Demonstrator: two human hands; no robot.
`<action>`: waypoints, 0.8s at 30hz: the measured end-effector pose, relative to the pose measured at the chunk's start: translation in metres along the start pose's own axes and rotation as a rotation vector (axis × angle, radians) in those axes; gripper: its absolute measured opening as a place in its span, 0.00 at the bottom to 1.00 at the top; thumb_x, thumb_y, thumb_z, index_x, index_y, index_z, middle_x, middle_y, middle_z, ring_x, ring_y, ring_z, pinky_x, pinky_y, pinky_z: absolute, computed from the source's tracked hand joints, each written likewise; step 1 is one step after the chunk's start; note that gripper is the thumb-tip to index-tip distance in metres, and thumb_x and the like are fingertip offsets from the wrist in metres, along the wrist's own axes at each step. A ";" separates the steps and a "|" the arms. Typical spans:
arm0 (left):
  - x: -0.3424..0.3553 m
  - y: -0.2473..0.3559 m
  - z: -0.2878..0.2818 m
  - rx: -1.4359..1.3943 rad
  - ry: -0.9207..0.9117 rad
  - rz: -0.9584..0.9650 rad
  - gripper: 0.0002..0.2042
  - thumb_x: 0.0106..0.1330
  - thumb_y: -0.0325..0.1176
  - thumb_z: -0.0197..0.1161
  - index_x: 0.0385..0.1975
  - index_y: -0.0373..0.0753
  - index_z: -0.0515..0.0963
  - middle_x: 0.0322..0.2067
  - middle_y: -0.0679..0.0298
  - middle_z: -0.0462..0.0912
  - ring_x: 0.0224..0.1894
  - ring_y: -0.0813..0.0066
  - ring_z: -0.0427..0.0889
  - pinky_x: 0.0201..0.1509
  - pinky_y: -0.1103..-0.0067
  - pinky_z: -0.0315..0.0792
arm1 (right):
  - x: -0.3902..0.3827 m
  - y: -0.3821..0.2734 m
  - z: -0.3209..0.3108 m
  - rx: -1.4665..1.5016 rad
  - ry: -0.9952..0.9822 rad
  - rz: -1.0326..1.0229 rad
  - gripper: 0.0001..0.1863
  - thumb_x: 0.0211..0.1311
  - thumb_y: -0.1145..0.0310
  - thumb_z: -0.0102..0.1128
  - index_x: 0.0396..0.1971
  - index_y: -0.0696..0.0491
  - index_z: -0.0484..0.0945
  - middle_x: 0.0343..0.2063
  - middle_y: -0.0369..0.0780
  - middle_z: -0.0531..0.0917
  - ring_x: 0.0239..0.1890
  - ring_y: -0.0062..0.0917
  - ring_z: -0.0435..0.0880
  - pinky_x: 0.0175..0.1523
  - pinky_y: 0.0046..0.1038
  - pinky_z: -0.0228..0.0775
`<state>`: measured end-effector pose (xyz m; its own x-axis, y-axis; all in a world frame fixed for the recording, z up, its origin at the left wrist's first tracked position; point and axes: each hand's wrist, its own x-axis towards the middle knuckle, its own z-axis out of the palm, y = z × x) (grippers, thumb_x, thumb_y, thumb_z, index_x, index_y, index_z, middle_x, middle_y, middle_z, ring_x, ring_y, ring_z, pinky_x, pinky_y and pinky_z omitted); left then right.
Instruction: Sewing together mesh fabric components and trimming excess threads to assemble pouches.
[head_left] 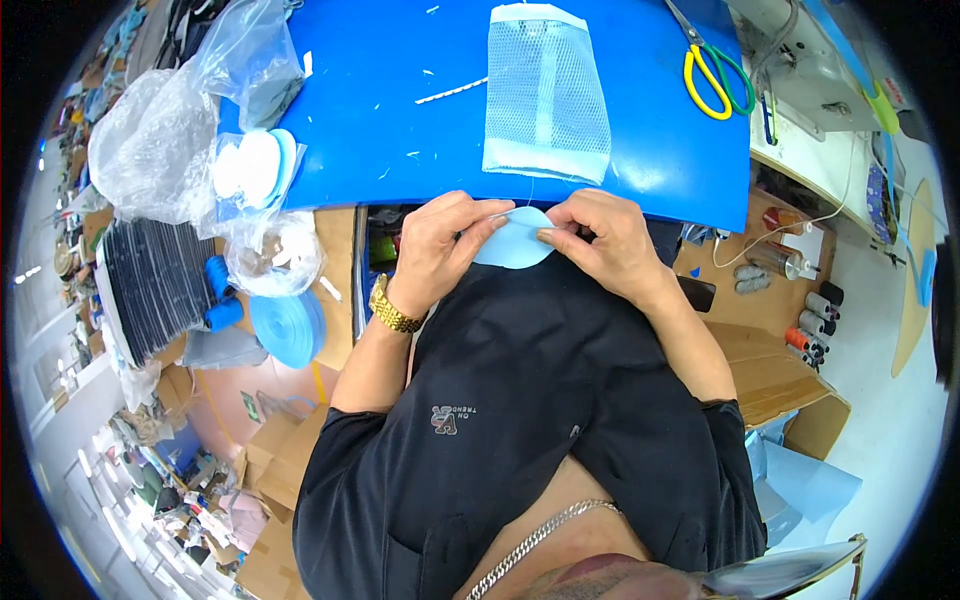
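A light blue rounded fabric piece [512,243] is held between both hands at the near edge of the blue table [380,120]. My left hand [443,243] pinches its left side; a gold watch sits on that wrist. My right hand [598,240] pinches its right side with thumb and fingers. Just beyond the hands a white mesh panel [546,92] with light blue binding lies flat on the table.
Yellow and green handled scissors [714,70] lie at the far right of the table. Clear plastic bags [165,140] and round white and blue pieces [255,165] sit at the left. A blue ribbon roll [290,327], cardboard boxes [770,380] and thread spools [815,325] surround me.
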<state>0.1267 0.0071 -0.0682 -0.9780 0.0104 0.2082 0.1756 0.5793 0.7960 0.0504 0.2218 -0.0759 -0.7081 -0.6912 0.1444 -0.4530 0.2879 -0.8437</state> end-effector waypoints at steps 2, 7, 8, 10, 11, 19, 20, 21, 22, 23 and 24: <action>0.000 -0.001 -0.002 0.008 -0.024 -0.059 0.08 0.59 0.27 0.67 0.38 0.40 0.85 0.20 0.61 0.76 0.22 0.69 0.75 0.27 0.77 0.67 | 0.002 -0.002 -0.002 -0.023 0.045 0.007 0.05 0.53 0.72 0.70 0.29 0.55 0.83 0.23 0.37 0.80 0.23 0.24 0.77 0.28 0.23 0.67; 0.000 -0.008 0.001 -0.156 0.064 -0.217 0.07 0.63 0.31 0.66 0.38 0.36 0.84 0.23 0.66 0.82 0.23 0.83 0.75 0.27 0.82 0.68 | 0.008 -0.004 -0.020 0.015 0.146 0.061 0.06 0.54 0.73 0.68 0.33 0.55 0.84 0.25 0.36 0.83 0.24 0.20 0.78 0.30 0.21 0.67; 0.000 -0.010 0.002 -0.163 0.095 -0.190 0.07 0.63 0.31 0.66 0.38 0.36 0.84 0.23 0.66 0.82 0.23 0.83 0.75 0.27 0.82 0.68 | 0.009 -0.004 -0.022 0.030 0.180 0.118 0.06 0.55 0.73 0.68 0.33 0.56 0.84 0.26 0.37 0.83 0.24 0.19 0.78 0.30 0.20 0.67; 0.001 -0.015 0.004 -0.395 0.123 -0.488 0.09 0.65 0.33 0.66 0.37 0.34 0.84 0.24 0.71 0.82 0.25 0.91 0.73 0.27 0.86 0.67 | 0.012 -0.004 -0.027 0.051 0.157 0.116 0.07 0.55 0.73 0.68 0.34 0.57 0.83 0.26 0.37 0.83 0.26 0.19 0.79 0.30 0.20 0.68; 0.001 -0.016 0.004 -0.420 0.139 -0.452 0.10 0.66 0.34 0.66 0.37 0.32 0.83 0.24 0.74 0.80 0.27 0.93 0.72 0.28 0.89 0.66 | 0.014 -0.003 -0.028 0.014 0.196 0.079 0.08 0.55 0.73 0.68 0.35 0.57 0.83 0.27 0.37 0.83 0.26 0.19 0.79 0.30 0.20 0.67; 0.004 -0.018 0.003 -0.558 0.154 -0.488 0.10 0.66 0.34 0.65 0.37 0.32 0.83 0.28 0.72 0.82 0.30 0.89 0.74 0.33 0.87 0.70 | 0.025 0.012 -0.030 -0.343 0.203 -0.148 0.23 0.45 0.70 0.74 0.45 0.54 0.81 0.44 0.42 0.80 0.46 0.33 0.78 0.48 0.30 0.73; 0.004 -0.017 0.003 -0.600 0.139 -0.496 0.10 0.66 0.34 0.65 0.37 0.32 0.83 0.29 0.71 0.82 0.31 0.89 0.75 0.34 0.86 0.70 | 0.024 0.013 -0.029 -0.337 0.191 -0.168 0.23 0.45 0.70 0.74 0.45 0.54 0.81 0.44 0.42 0.80 0.46 0.33 0.78 0.48 0.30 0.73; 0.004 -0.017 0.003 -0.592 0.142 -0.489 0.10 0.66 0.34 0.65 0.37 0.32 0.83 0.29 0.71 0.82 0.31 0.89 0.75 0.34 0.86 0.70 | 0.024 0.015 -0.027 -0.380 0.147 -0.169 0.23 0.45 0.71 0.73 0.46 0.54 0.80 0.44 0.41 0.80 0.47 0.33 0.77 0.49 0.30 0.72; 0.003 -0.016 0.002 -0.508 0.092 -0.448 0.09 0.65 0.33 0.66 0.37 0.33 0.84 0.29 0.70 0.83 0.31 0.87 0.76 0.35 0.85 0.71 | 0.023 0.018 -0.025 -0.425 0.106 -0.158 0.24 0.44 0.71 0.73 0.46 0.54 0.80 0.44 0.41 0.79 0.48 0.33 0.77 0.49 0.30 0.72; 0.003 -0.015 0.001 -0.428 0.028 -0.417 0.08 0.65 0.32 0.66 0.36 0.35 0.84 0.29 0.68 0.84 0.31 0.85 0.78 0.36 0.84 0.72 | 0.025 0.021 -0.022 -0.452 0.125 -0.177 0.19 0.48 0.71 0.71 0.43 0.55 0.81 0.40 0.41 0.80 0.45 0.33 0.78 0.47 0.31 0.72; 0.003 -0.014 0.000 -0.427 0.035 -0.406 0.08 0.65 0.32 0.66 0.36 0.35 0.84 0.29 0.68 0.84 0.31 0.85 0.78 0.36 0.84 0.72 | 0.027 0.025 -0.021 -0.450 0.131 -0.180 0.19 0.48 0.71 0.71 0.43 0.55 0.81 0.40 0.41 0.80 0.45 0.33 0.78 0.47 0.31 0.72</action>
<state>0.1209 -0.0008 -0.0790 -0.9735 -0.1744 -0.1481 -0.1752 0.1517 0.9728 0.0082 0.2245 -0.0824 -0.6464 -0.6752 0.3552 -0.7424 0.4493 -0.4969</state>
